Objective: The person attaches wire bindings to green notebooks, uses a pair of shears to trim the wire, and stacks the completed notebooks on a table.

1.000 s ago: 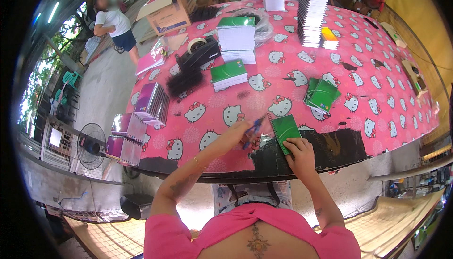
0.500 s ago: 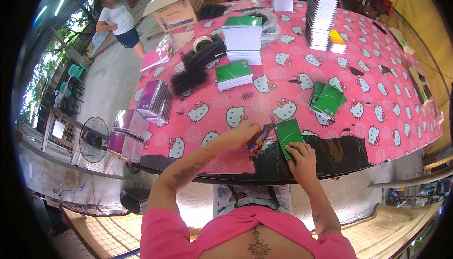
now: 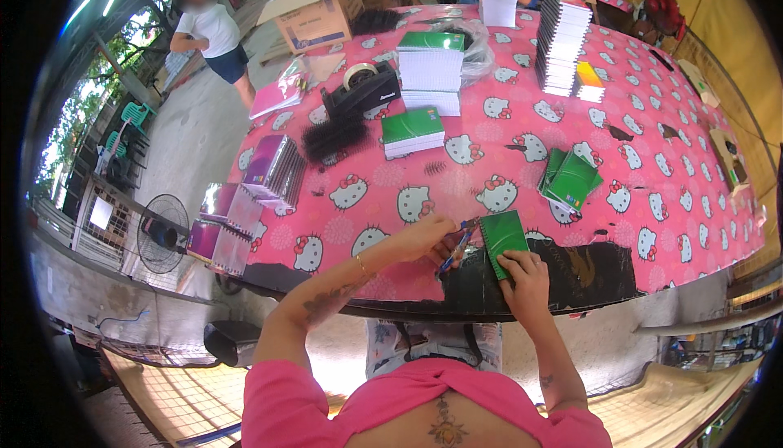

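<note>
One small green notebook (image 3: pixel 503 240) lies at the near edge of the table (image 3: pixel 693 203), tilted, partly on the pink cartoon-cat cloth and partly on the black strip along that edge. Pressing on the near end of this notebook is the right hand (image 3: pixel 524 278), fingers curled down on its cover and flat enough to pin it. Just left of the notebook, the left hand (image 3: pixel 424 238) is closed around a blue-handled tool (image 3: pixel 454 250), whose tip meets the notebook's left edge; what kind of tool it is cannot be told.

Beyond the notebook and a little to its right sits a fanned heap of green notebooks (image 3: pixel 570 179). Farther back from the notebook, toward the table's middle, rests a short stack of green-covered pads (image 3: pixel 413 131), and behind that a taller stack of white pads with a green top (image 3: pixel 431 71). Left of those lie a bundle of black binding combs (image 3: pixel 335 135) and a black tape dispenser (image 3: pixel 361 89). At the far side, well away from the notebook, stands a tall stack of spiral-bound pads (image 3: pixel 563 40) with yellow-covered ones (image 3: pixel 588 81) beside it. Purple-covered books (image 3: pixel 274 169) sit at the table's left edge, far left of the notebook, and an open cardboard box (image 3: pixel 318 11) stands behind them. On the ground left of the table are a floor fan (image 3: pixel 163 232) and a person in a white shirt (image 3: pixel 210 36).
</note>
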`<action>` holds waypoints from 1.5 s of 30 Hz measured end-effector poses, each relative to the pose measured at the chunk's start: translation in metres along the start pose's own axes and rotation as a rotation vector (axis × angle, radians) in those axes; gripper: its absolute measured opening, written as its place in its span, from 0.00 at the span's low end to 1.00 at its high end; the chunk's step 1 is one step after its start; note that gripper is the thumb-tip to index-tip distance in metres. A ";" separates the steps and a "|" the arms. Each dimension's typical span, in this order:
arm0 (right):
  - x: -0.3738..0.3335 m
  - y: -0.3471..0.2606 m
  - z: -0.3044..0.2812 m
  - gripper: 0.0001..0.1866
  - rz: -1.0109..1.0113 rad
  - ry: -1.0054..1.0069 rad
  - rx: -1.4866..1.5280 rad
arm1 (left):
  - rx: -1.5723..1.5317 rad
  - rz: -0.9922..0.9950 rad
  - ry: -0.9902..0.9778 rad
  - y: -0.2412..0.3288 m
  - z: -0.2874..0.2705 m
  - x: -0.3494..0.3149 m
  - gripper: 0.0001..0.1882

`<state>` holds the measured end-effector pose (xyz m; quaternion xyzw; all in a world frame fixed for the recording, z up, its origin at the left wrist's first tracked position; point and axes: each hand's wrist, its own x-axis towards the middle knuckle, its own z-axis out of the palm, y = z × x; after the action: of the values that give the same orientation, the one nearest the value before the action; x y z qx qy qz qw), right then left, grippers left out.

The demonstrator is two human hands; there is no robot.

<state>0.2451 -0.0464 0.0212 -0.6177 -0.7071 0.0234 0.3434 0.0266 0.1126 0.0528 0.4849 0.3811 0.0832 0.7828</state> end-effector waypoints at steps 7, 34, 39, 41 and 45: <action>-0.001 -0.001 -0.001 0.21 -0.009 -0.004 -0.019 | -0.018 0.020 -0.019 -0.002 -0.005 0.005 0.20; 0.221 0.065 0.135 0.11 -0.031 -0.076 0.108 | 1.350 0.685 0.978 -0.071 -0.021 -0.052 0.29; 0.223 0.032 0.138 0.22 -0.057 -0.164 0.316 | 1.361 0.705 0.989 -0.071 -0.021 -0.055 0.28; 0.214 0.032 0.135 0.24 -0.168 -0.070 0.224 | 1.269 0.784 0.957 -0.069 -0.024 -0.049 0.28; 0.188 0.044 0.104 0.28 -0.149 0.010 0.219 | 1.193 0.833 0.966 -0.051 -0.041 -0.025 0.23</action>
<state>0.2290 0.1718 0.0072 -0.5225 -0.7424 0.0719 0.4132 -0.0309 0.1025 0.0134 0.8254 0.4429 0.3454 0.0570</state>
